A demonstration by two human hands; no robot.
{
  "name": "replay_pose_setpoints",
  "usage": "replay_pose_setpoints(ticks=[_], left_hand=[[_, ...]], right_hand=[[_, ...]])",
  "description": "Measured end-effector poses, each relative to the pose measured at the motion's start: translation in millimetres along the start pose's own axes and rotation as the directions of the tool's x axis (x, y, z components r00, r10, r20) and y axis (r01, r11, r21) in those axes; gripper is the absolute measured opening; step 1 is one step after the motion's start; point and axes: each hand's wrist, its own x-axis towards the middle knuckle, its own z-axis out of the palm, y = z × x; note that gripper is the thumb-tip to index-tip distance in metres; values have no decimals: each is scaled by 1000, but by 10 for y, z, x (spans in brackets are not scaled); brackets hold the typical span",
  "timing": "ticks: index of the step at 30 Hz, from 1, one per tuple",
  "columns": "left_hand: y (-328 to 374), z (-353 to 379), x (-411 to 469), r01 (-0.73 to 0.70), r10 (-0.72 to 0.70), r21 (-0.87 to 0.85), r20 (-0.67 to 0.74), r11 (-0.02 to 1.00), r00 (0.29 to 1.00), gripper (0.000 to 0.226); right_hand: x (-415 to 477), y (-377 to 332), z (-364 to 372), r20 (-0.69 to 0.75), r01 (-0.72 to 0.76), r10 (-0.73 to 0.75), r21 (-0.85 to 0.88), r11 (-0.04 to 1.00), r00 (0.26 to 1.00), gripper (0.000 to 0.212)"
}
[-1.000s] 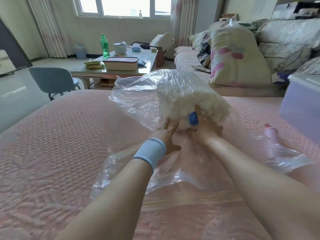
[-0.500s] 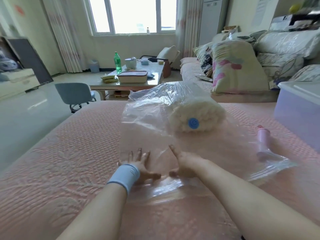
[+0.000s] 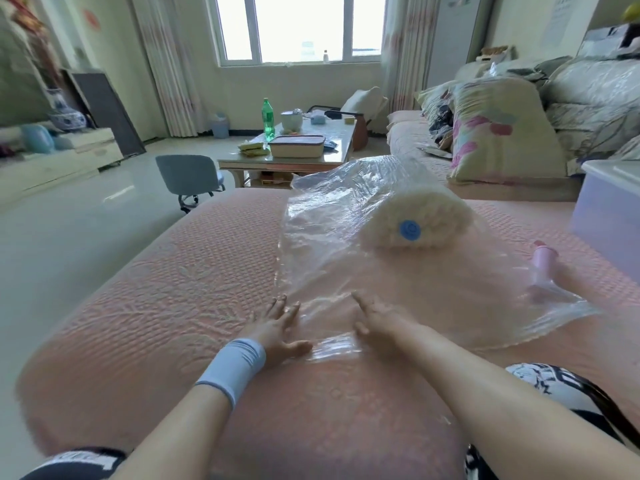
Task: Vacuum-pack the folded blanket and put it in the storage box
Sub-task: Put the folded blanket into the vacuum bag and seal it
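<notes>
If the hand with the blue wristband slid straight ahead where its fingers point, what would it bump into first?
The left hand would first cross more flat vacuum bag, then probably bump the blanket inside it, though the angle is hard to judge.

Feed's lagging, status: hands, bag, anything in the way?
Left hand and right hand open, on vacuum bag's near end. Blanket inside, blue valve visible. Pink pump at bag's right edge.

Home living room: pink-covered sofa [image 3: 173,306], coffee table [image 3: 332,147] (green bottle [image 3: 267,116] on it), curtained window [image 3: 301,27], stacked bedding [image 3: 588,98].
</notes>
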Motion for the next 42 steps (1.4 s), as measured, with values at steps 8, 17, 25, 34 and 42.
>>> replay_pose_setpoints(ticks=[8, 17, 25, 34, 42], left_hand=[[186, -468, -484, -250, -58, -645, -417, 722, 907, 29], [256, -666, -815, -140, -147, -990, -141, 21, 979, 15], [229, -451, -793, -30, -82, -1000, -30, -3, 996, 23], [-44, -320, -790, 93, -351, -980, 25, 178, 936, 15], [26, -244, -775, 269, -281, -961, 242, 63, 929, 10]], right_hand=[[-337, -792, -243, -80, 136, -125, 832, 539, 989, 14], [-377, -864, -241, -98, 161, -220, 944, 288, 971, 13], [-345, -871, -164, -138, 199, -223, 938, 283, 965, 9], [-299, -825, 186, -225, 385, -397, -94, 918, 890, 53], [-284, -892, 276, -354, 472, -595, -377, 797, 722, 22]])
